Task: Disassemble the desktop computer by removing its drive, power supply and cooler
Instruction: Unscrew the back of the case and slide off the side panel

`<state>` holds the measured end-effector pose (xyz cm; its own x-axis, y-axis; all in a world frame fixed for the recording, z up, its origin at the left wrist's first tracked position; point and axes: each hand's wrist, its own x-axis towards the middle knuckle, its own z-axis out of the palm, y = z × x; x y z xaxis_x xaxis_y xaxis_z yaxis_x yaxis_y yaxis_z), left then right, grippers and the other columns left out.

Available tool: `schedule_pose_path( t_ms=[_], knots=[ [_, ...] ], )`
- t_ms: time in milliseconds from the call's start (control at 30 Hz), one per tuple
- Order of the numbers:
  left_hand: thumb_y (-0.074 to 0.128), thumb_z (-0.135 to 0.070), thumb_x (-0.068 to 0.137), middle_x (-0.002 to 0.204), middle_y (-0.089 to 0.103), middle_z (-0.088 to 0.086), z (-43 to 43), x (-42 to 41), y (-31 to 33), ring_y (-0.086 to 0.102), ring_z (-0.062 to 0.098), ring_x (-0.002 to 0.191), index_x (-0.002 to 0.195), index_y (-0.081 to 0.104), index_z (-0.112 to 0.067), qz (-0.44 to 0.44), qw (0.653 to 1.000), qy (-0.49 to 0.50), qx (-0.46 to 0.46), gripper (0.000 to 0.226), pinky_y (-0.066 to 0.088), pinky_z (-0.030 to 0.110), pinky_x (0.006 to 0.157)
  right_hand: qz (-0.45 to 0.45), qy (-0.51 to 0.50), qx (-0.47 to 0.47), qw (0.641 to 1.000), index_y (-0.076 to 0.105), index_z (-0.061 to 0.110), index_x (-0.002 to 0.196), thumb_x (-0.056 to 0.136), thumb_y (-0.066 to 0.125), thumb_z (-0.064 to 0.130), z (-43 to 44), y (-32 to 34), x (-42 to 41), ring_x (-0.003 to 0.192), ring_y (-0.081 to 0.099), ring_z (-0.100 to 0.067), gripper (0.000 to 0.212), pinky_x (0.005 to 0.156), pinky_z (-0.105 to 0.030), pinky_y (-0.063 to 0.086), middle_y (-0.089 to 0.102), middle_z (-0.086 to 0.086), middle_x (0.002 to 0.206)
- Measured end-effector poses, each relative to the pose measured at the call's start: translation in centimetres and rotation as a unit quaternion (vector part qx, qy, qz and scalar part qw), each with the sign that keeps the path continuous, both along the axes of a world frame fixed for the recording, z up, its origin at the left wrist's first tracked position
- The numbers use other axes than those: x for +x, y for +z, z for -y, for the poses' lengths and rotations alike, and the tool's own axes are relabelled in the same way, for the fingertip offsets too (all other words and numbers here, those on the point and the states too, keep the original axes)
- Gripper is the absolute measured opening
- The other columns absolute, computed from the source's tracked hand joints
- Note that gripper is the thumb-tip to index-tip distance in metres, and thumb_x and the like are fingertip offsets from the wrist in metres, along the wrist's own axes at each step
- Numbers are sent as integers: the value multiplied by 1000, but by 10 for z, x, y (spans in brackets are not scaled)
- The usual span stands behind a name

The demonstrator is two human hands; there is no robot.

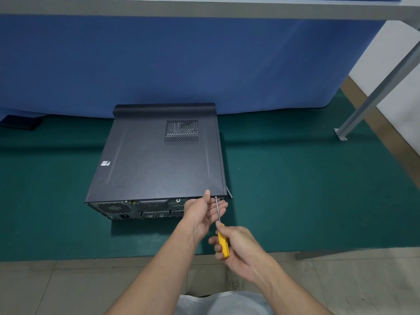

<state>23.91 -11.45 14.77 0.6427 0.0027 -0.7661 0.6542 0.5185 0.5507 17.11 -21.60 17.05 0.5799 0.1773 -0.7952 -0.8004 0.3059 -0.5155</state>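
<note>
**A:** Here's the desktop computer (156, 155), lying flat on its side on the green mat (295, 189), rear panel (136, 209) turned toward the person. That makes sense: the rear screws face the tool, and the side cover (154, 160) sits on top, ready to come away.

**B:** And the screwdriver (221, 233) is in play. The right hand (238, 248) is wrapped round the yellow handle, fingers curled closed on it, with the shaft running up to the computer's near right corner. The tip sits at a screw (215, 197) just under the cover's edge.

**A:** What about the left hand (202, 212)?

**B:** It's against that same corner of the computer. The thumb rests on the cover's rear edge and the fingers spread loosely behind the shaft, holding nothing. I'd say it steadies the case and guides the tip.

**A:** So the screw lies between thumb and fingers?

**B:** Just beside the thumb, with the open fingers directly below it. I can't tell if the tip is fully seated.

**A:** And the drive, power supply and cooler?

**B:** All hidden inside the computer. Only the vent grille (181, 132) on the cover hints at them. By my reading this is the opening step, and nothing has been removed.
</note>
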Motion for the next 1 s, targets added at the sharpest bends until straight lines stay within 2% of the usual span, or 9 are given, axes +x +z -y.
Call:
schedule_pose_path(
  t_ms=[100,233,367,467,533,633,767,867,1000],
  knots=[
    [53,-20,100,86,72,26,0,0,-1,74,30,79,105,59,14,-1,1000,0,-1,35,60,32,59,-11,-8,16,1000,60,-6,99,99,48,17,3,-1,0,55,52,-17,26,50,-27,42,65,-15,69],
    [53,-20,101,86,72,26,1,0,-1,74,30,78,107,58,15,-1,1000,1,2,36,60,31,57,-4,2,14,1000,57,-2,97,97,53,10,-1,1,1,59,63,-23,12,55,-33,53,67,-15,70],
    [52,-20,101,87,72,26,0,0,0,74,30,79,107,59,15,-1,1000,-3,-1,36,60,32,60,-1,-2,-12,1000,57,1,100,96,57,17,-1,1,0,54,54,-16,16,48,-26,43,64,-11,68],
    [53,-20,100,88,72,26,1,-1,2,74,30,79,106,59,14,0,1000,1,-1,35,61,33,60,-8,-8,-9,1000,63,-5,99,99,50,20,2,-1,-1,58,55,-17,28,53,-27,44,67,-14,73],
    [53,-20,101,88,72,26,1,0,2,74,30,78,107,59,15,0,1000,3,0,36,61,32,59,-4,-9,1,1000,62,-7,101,99,50,12,2,-1,-1,60,58,-19,22,55,-30,50,68,-15,73],
    [53,-20,101,88,72,27,0,-1,3,74,31,78,108,58,16,0,1000,-1,2,37,60,31,58,-13,-1,9,1000,57,0,99,96,56,10,-2,0,-1,58,61,-22,10,54,-32,52,68,-14,69],
    [52,-19,101,89,71,28,0,-1,4,74,32,78,109,57,16,-1,1000,0,0,36,61,33,60,-8,-10,-3,1000,55,3,96,97,55,18,-2,0,-1,49,48,-16,15,41,-25,36,61,-12,66],
    [52,-19,101,89,72,27,0,-1,4,74,31,78,109,58,15,-3,1000,0,1,36,61,32,59,-15,-18,7,1000,60,-5,99,99,48,17,0,-2,-2,53,50,-17,25,45,-26,38,63,-15,71],
    [52,-20,101,90,71,27,0,-2,4,74,31,78,111,57,15,-3,1000,-2,3,37,60,31,59,-7,-1,3,1000,58,-1,99,97,54,11,-3,1,-3,55,57,-18,13,49,-29,46,65,-13,69]
  ],
)
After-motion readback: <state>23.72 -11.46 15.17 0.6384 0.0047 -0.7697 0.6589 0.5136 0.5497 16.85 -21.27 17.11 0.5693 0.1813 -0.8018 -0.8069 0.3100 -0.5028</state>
